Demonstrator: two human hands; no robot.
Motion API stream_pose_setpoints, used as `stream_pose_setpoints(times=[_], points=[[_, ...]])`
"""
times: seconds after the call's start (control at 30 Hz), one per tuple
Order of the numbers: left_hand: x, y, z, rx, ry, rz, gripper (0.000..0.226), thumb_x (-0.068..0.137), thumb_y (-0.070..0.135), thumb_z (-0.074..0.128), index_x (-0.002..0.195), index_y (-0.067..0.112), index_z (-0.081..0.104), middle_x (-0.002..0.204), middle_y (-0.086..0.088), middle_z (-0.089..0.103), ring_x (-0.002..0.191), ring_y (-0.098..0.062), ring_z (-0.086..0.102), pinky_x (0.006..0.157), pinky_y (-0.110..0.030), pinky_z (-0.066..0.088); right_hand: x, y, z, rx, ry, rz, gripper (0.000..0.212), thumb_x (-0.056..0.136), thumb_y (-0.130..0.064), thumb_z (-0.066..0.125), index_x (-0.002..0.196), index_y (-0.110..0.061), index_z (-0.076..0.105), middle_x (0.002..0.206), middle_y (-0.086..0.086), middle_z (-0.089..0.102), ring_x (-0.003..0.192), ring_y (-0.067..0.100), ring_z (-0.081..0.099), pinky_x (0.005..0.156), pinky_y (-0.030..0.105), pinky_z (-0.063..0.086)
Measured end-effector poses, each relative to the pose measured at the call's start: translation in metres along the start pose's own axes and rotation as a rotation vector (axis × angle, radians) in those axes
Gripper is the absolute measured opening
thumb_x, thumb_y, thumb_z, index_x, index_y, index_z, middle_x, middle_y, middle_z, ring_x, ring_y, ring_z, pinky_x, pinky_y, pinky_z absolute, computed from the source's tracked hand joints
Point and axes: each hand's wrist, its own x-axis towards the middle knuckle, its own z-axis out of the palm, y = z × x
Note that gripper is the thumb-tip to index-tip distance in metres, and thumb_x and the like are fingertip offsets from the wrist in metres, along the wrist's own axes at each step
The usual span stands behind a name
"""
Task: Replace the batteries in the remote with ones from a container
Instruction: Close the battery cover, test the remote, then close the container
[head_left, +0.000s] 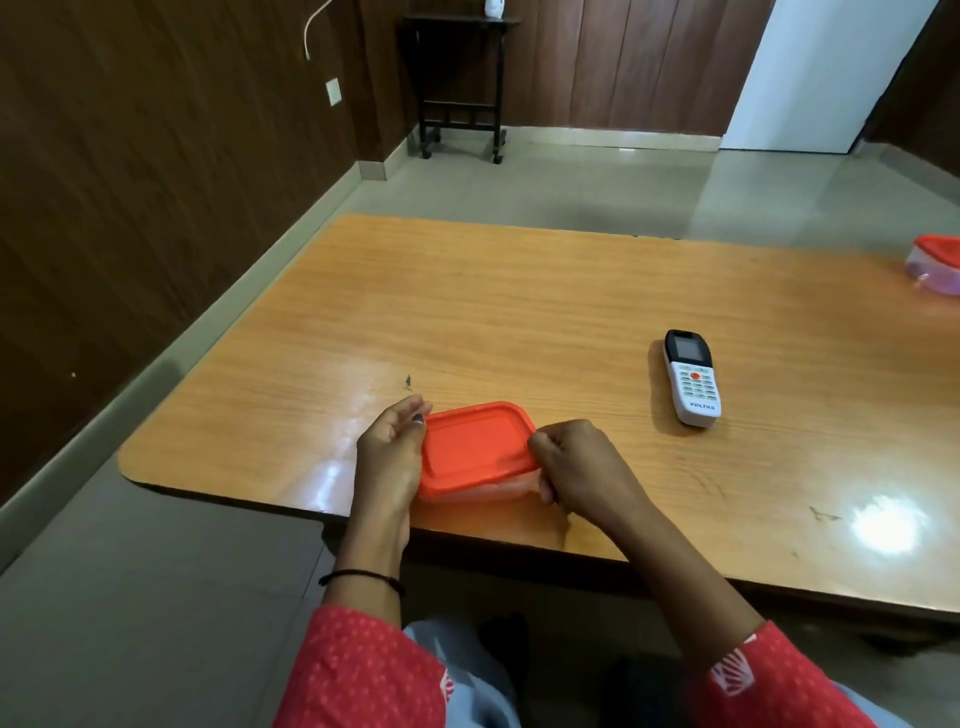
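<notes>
Remote (689, 378) lying face-up, right of centre on the wooden table (519, 312), well apart from my hands. Container (475, 453) with orange lid (470, 441) still on, at the near edge of the table, held between both hands. My left hand (389, 457) cups its left side, fingers curled against the lid rim. My right hand (576, 467) pinches the lid's right edge, fingers clenched on it. A second orange-lidded container (935, 262) sits at the far right.
</notes>
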Motion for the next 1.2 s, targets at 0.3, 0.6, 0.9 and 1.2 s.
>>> stream_pose_setpoints(times=[0.3, 0.6, 0.9, 1.2], points=[[0.0, -0.009, 0.001, 0.094, 0.027, 0.089, 0.023, 0.09, 0.01, 0.057, 0.111, 0.018, 0.061, 0.11, 0.0, 0.066, 0.103, -0.014, 0.062, 0.089, -0.033, 0.052, -0.018, 0.0, 0.002, 0.135, -0.24, 0.124, 0.026, 0.096, -0.02, 0.032, 0.107, -0.002, 0.048, 0.079, 0.012, 0.06, 0.044, 0.021, 0.057, 0.045, 0.032, 0.046], [-0.009, -0.009, 0.021, -0.054, -0.018, 0.076, 0.01, 0.09, 0.022, 0.06, 0.095, 0.026, 0.068, 0.104, 0.002, 0.07, 0.095, -0.008, 0.064, 0.077, -0.024, 0.052, -0.021, 0.025, -0.002, 0.158, -0.06, 0.018, 0.028, 0.101, -0.032, 0.028, 0.112, -0.022, 0.051, 0.07, 0.002, 0.058, 0.047, 0.014, 0.054, 0.048, 0.028, 0.044], [-0.025, -0.005, 0.06, -0.103, -0.198, 0.086, 0.015, 0.089, 0.028, 0.058, 0.098, 0.026, 0.071, 0.109, 0.0, 0.071, 0.106, -0.024, 0.064, 0.09, -0.056, 0.052, -0.014, 0.054, -0.013, -0.157, 0.4, -0.039, 0.036, 0.101, -0.034, 0.022, 0.118, -0.017, 0.048, 0.061, -0.008, 0.051, 0.053, 0.012, 0.052, 0.045, 0.024, 0.035], [-0.04, 0.002, 0.084, -0.254, -0.178, 0.183, 0.016, 0.088, 0.015, 0.06, 0.098, 0.021, 0.07, 0.107, 0.004, 0.071, 0.094, -0.007, 0.066, 0.068, -0.029, 0.056, -0.022, 0.059, -0.037, 0.201, 0.314, -0.117, 0.031, 0.1, -0.026, 0.027, 0.126, -0.026, 0.043, 0.096, 0.001, 0.06, 0.076, 0.007, 0.056, 0.061, 0.019, 0.038]])
